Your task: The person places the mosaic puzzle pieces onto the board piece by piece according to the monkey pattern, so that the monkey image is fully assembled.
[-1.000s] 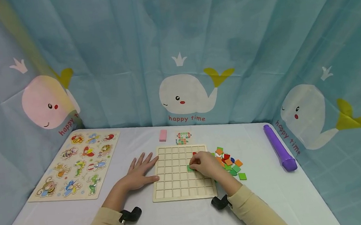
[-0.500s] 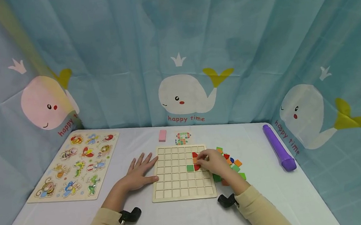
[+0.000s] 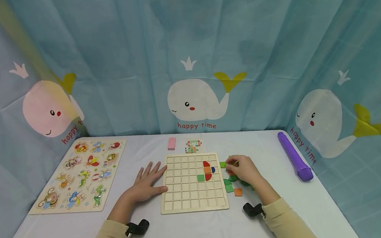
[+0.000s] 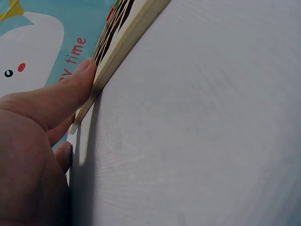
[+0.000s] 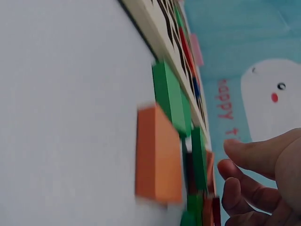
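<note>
The left hand (image 3: 146, 187) lies flat with its fingers straight and spread, touching the left edge of a light-coloured wooden board (image 3: 180, 193) divided into square compartments. The right hand (image 3: 245, 170) is just beyond the board's right edge, over a heap of small tiles. Its fingers are partly bent and no tile shows between them, though the head view hides what lies beneath.

On the board, towards the right, an orange square tile (image 3: 207, 170) lies between two curved red tiles, with a small round-edged blue tile (image 3: 213, 170) to its right. A green square tile (image 3: 200, 177) lies just left of the lower red one. Among the loose pieces, a second orange square tile (image 3: 238, 192) rests on the white-covered table (image 3: 194, 233), nearest the person.

The tiles look light, stiff and smooth — probably hard to break, but easy to slide on the cloth. Their thick sides, clear in the right wrist view, should suit a pinch across opposite edges; the curved ones may turn in the fingers. The board seems rigid and fairly light, best held at its rim.
</note>
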Demonstrator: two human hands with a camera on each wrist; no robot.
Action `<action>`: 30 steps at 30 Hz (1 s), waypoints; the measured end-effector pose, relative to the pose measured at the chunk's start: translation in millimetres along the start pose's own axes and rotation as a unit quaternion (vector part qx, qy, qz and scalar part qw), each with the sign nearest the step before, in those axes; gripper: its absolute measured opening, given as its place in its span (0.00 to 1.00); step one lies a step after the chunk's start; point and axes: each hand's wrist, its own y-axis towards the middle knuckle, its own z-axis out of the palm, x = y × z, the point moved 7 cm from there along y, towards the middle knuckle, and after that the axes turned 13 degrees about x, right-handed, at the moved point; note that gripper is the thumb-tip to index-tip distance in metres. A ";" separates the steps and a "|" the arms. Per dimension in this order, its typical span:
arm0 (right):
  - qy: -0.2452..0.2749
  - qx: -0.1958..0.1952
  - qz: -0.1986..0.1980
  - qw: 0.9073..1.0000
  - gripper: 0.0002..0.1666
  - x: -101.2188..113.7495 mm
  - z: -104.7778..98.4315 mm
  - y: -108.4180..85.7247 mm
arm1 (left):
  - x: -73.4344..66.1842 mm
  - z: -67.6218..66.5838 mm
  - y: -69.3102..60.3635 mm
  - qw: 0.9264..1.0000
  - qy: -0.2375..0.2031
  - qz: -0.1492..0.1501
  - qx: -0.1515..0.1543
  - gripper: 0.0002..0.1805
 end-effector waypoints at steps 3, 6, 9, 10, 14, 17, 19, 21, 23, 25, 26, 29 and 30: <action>-0.003 -0.003 0.014 1.000 0.08 -11.1 -6.1 -0.1 | 0.8 0.1 0.0 1.000 0.004 -0.003 0.001 0.47; -0.002 -0.007 0.024 1.000 0.08 -21.1 -11.9 -1.0 | 0.2 -0.3 -0.4 1.000 0.003 -0.002 0.001 0.47; -0.004 -0.015 0.030 0.999 0.07 -28.0 -17.4 -2.8 | -1.1 -0.9 -1.1 1.000 0.001 0.000 -0.002 0.47; -0.006 -0.016 0.030 0.999 0.07 -29.8 -18.8 -3.4 | -1.2 -1.0 -1.4 1.000 0.001 0.001 -0.002 0.47; -0.018 -0.017 0.035 0.999 0.09 -35.9 -21.1 -3.7 | -0.5 -0.6 -2.1 1.000 0.001 -0.002 -0.002 0.47; -0.019 -0.014 0.039 0.999 0.11 -37.6 -21.4 -3.0 | 0.1 -0.5 -2.2 1.000 0.000 -0.002 -0.003 0.47; -0.021 -0.014 0.041 0.999 0.12 -36.3 -21.7 -2.9 | 0.3 -0.7 -2.2 1.000 0.000 -0.003 -0.003 0.47; -0.023 -0.011 0.043 0.999 0.13 -34.3 -21.6 -2.7 | 0.1 -0.9 -2.2 1.000 0.000 -0.003 -0.003 0.47; -0.031 -0.009 0.047 0.998 0.14 -32.4 -21.4 -2.4 | -0.4 -1.0 -2.1 1.000 0.000 -0.003 -0.002 0.47; -0.042 -0.008 0.053 0.998 0.15 -31.0 -21.5 -2.3 | -1.2 -1.1 -1.9 1.000 -0.002 -0.001 -0.001 0.47; -0.048 -0.007 0.056 0.997 0.15 -30.7 -21.6 -2.1 | -1.5 -1.0 -1.8 1.000 -0.001 -0.001 -0.001 0.47; -0.066 -0.004 0.065 0.996 0.17 -30.0 -21.9 -1.6 | -2.2 -0.8 -1.4 1.000 -0.002 0.001 0.000 0.47; -0.070 -0.002 0.068 0.995 0.17 -29.7 -22.0 -1.4 | -2.4 -0.7 -1.2 1.000 -0.003 0.001 0.001 0.47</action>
